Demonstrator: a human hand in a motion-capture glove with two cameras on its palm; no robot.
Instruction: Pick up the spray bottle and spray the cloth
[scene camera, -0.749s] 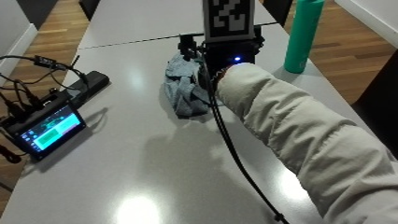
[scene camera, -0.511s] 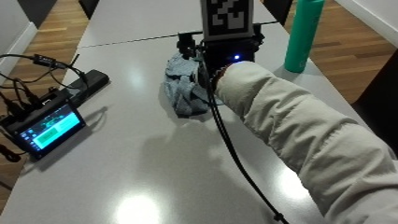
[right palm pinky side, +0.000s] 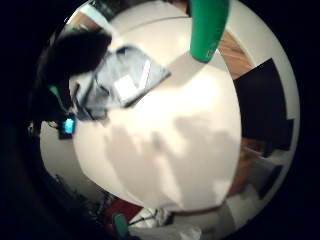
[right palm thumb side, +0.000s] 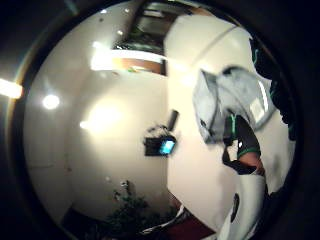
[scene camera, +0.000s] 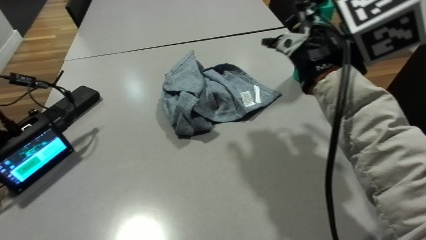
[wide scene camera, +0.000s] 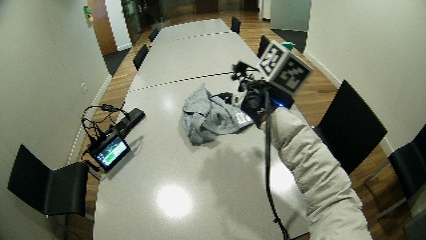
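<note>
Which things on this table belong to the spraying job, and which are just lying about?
Job: green spray bottle; grey cloth; gloved right hand, raised beside the cloth, near the bottle.

Lying about: small screen, lit, with its cables; black chairs along the table.

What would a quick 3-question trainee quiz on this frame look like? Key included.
1. True or false: the gloved right hand already holds the green spray bottle.
2. The grey cloth lies: A) folded flat, B) crumpled on the table, C) draped over a chair.
3. What small screen-lit thing sits near the table edge, far from the bottle?

Key: 1. False: the bottle stands free on the table in the little finger side palm view. 2. B. 3. The device with the lit screen, with cables attached.
</note>
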